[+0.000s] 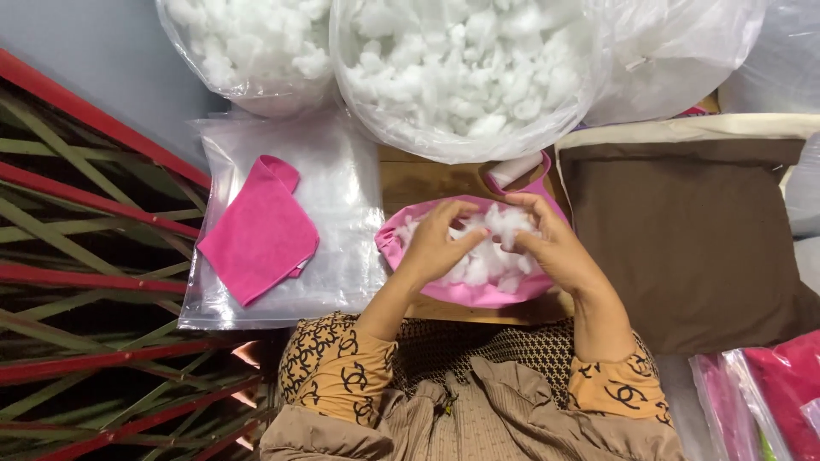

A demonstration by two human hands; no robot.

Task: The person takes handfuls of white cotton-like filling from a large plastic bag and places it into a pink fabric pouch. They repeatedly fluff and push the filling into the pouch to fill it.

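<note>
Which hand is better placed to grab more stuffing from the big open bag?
Probably the right hand: its fingers sit nearest the bag of white stuffing; the left hand grips the pink cover's rim.

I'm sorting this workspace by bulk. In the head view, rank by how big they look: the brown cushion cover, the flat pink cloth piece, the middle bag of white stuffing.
1. Brown cushion cover and middle bag of white stuffing: look alike, and both are cut off or overlapped, so unranked.
2. Flat pink cloth piece: clearly smallest.
</note>
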